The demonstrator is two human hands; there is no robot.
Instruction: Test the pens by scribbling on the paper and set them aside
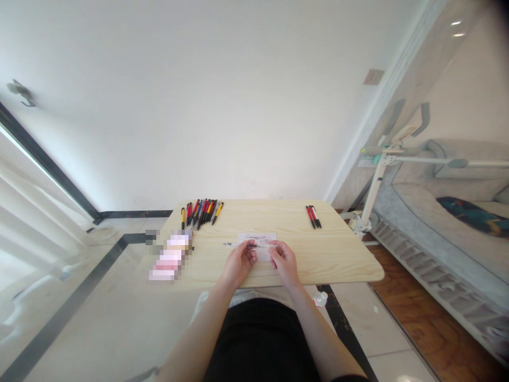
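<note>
Both hands meet over the near middle of the table, with a thin clear pen [229,244] lying sideways between them. My left hand [240,262] has its fingers closed round the pen, and one end sticks out to the left. My right hand [284,260] pinches at the pen's other end; its fingertips cover that part. Under the hands lies a small white paper [256,236] with printing on it, partly hidden by the fingers.
A pile of several red, yellow and dark pens [204,211] lies at the table's back left. Two red pens and a white one [313,216] lie at the back right. A blurred pinkish item [170,257] is at the left edge. A plastic bottle [320,300] stands below the table.
</note>
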